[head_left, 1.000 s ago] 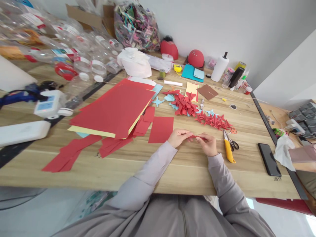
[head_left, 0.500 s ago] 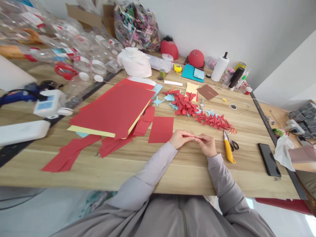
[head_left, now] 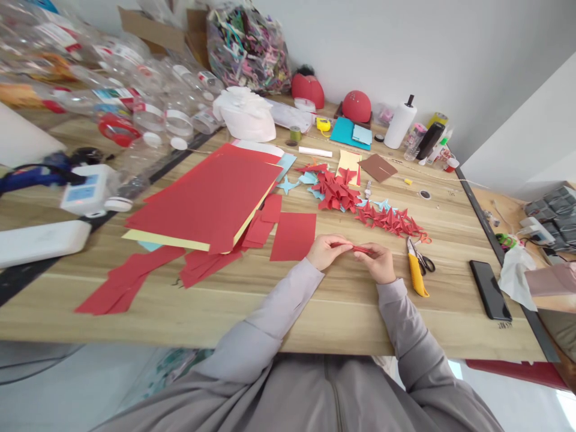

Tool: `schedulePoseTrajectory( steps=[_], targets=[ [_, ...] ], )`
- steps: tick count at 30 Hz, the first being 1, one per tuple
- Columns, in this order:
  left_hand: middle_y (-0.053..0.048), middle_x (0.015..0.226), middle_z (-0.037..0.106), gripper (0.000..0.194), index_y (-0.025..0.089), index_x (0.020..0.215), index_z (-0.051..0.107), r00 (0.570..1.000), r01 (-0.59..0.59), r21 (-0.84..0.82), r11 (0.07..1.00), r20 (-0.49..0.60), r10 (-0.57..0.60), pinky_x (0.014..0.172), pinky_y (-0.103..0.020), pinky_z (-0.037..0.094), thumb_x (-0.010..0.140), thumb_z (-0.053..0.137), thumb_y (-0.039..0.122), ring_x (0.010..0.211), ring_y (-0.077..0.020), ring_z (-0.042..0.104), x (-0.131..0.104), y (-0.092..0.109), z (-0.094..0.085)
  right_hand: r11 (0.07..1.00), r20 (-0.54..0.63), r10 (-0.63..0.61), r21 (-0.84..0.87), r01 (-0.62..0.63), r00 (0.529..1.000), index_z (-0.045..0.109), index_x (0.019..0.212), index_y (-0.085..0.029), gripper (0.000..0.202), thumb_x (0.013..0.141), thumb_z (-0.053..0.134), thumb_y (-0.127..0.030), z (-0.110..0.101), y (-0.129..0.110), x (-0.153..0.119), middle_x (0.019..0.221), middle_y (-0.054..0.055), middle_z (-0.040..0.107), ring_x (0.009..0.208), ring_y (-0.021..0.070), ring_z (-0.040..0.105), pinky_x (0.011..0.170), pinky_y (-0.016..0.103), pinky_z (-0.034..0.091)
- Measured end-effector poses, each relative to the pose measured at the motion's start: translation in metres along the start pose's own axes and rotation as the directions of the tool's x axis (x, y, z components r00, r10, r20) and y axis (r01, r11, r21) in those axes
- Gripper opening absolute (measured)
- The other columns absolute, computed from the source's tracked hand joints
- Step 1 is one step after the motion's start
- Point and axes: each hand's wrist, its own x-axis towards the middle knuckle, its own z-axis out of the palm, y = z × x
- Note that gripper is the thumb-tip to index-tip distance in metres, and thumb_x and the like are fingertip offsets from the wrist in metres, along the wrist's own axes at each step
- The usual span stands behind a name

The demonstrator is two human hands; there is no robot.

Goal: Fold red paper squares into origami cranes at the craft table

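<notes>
Plastic bottles [head_left: 148, 114], clear and jumbled, crowd the far left of the wooden table [head_left: 270, 324]. Nearer the front edge, narrow red strips [head_left: 130, 276] lie fanned over one another, close to a broad stack of red sheets [head_left: 211, 198] with a yellow edge showing beneath. A pale blue star [head_left: 288, 185] sits just beyond the stack's right side, and nearer, a red square [head_left: 293, 237] lies flat beside the left hand [head_left: 326, 252]. That hand pinches one end of a slim red paper piece [head_left: 357, 248] between thumb and fingers; beyond it rests a heap of red folded shapes [head_left: 339, 191]. The right hand [head_left: 380, 262] pinches the piece's other end, its fingers curled together. Farther right come a row of red stars [head_left: 393, 221], a yellow-handled cutter [head_left: 417, 275] touching or overlapping black-handled scissors [head_left: 427, 263], and a dark phone [head_left: 490, 290].
</notes>
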Motion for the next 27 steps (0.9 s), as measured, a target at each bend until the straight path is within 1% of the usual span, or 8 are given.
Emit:
schedulePoseTrajectory(
  steps=[5,8,11,14,17,19,22,27],
  targets=[
    [-0.008,0.079,0.073,0.017,0.014,0.072,0.074,1.0,0.02,0.029,0.999,0.005,-0.02,0.073,-0.028,0.052,0.068,0.073,0.031,0.074,-0.0178,0.067,0.0,0.004,-0.005,1.0,0.018,0.004,0.004,-0.004,1.0,0.074,0.078,-0.02,0.02,0.067,0.077,-0.037,0.0,-0.002,0.0,0.071,0.003,0.071,0.057,0.0135,0.063,0.056,0.026,0.054],
    [-0.008,0.078,0.073,0.017,0.014,0.074,0.074,0.998,0.038,0.053,0.998,0.046,-0.04,0.072,-0.028,0.052,0.067,0.073,0.029,0.074,-0.0177,0.067,-0.001,0.002,-0.006,0.998,0.048,0.041,0.039,-0.042,0.998,0.074,0.078,-0.021,0.022,0.065,0.078,-0.038,-0.001,-0.003,0.001,0.073,0.003,0.072,0.058,0.0138,0.063,0.057,0.027,0.055],
    [-0.008,0.081,0.073,0.022,0.014,0.083,0.075,0.991,0.069,0.023,0.997,0.118,-0.071,0.064,-0.025,0.05,0.067,0.072,0.029,0.068,-0.0153,0.065,-0.002,0.0,-0.005,0.997,0.083,0.067,0.025,-0.069,0.994,0.074,0.076,-0.021,0.023,0.064,0.078,-0.039,-0.003,-0.003,0.001,0.069,0.003,0.072,0.056,0.0137,0.062,0.056,0.027,0.054],
    [-0.008,0.08,0.072,0.027,0.012,0.086,0.075,0.973,0.102,-0.027,0.994,0.209,-0.094,0.057,-0.023,0.048,0.071,0.069,0.034,0.063,-0.0134,0.062,-0.001,-0.001,-0.004,0.998,0.114,0.069,-0.007,-0.069,0.991,0.074,0.074,-0.02,0.024,0.064,0.078,-0.041,-0.004,-0.001,0.001,0.066,0.003,0.071,0.054,0.0134,0.061,0.054,0.026,0.052],
    [-0.009,0.081,0.073,0.03,0.012,0.083,0.075,0.966,0.132,-0.04,0.99,0.23,-0.12,0.061,-0.024,0.049,0.072,0.069,0.039,0.068,-0.015,0.063,0.0,-0.003,-0.001,0.998,0.144,0.065,-0.01,-0.064,0.987,0.074,0.073,-0.02,0.024,0.064,0.078,-0.041,-0.003,0.0,0.0,0.065,0.003,0.071,0.053,0.0129,0.059,0.053,0.026,0.052],
    [-0.01,0.084,0.073,0.035,0.012,0.087,0.075,0.953,0.188,-0.058,0.98,0.253,-0.167,0.059,-0.025,0.05,0.071,0.07,0.043,0.065,-0.0145,0.063,0.0,-0.005,0.002,0.998,0.163,0.068,0.004,-0.069,0.984,0.073,0.071,-0.02,0.023,0.063,0.079,-0.04,-0.002,0.0,0.0,0.064,0.003,0.07,0.052,0.0126,0.059,0.052,0.025,0.052],
    [-0.009,0.078,0.073,0.046,0.011,0.098,0.073,0.921,0.272,-0.086,0.958,0.313,-0.234,0.049,-0.023,0.046,0.071,0.069,0.048,0.053,-0.0111,0.058,-0.001,-0.009,0.005,0.996,0.194,0.071,0.033,-0.079,0.978,0.073,0.068,-0.019,0.021,0.061,0.08,-0.037,-0.001,-0.002,0.0,0.063,0.002,0.069,0.052,0.0124,0.059,0.052,0.025,0.051],
    [-0.008,0.067,0.07,0.048,0.009,0.097,0.073,0.908,0.304,-0.153,0.94,0.346,-0.237,0.051,-0.024,0.048,0.068,0.073,0.047,0.053,-0.0122,0.06,-0.003,-0.006,0.004,0.986,0.176,0.114,0.099,-0.133,0.978,0.072,0.068,-0.018,0.023,0.06,0.081,-0.038,-0.004,-0.005,0.0,0.059,0.001,0.068,0.049,0.0115,0.059,0.049,0.024,0.051]
  ],
)
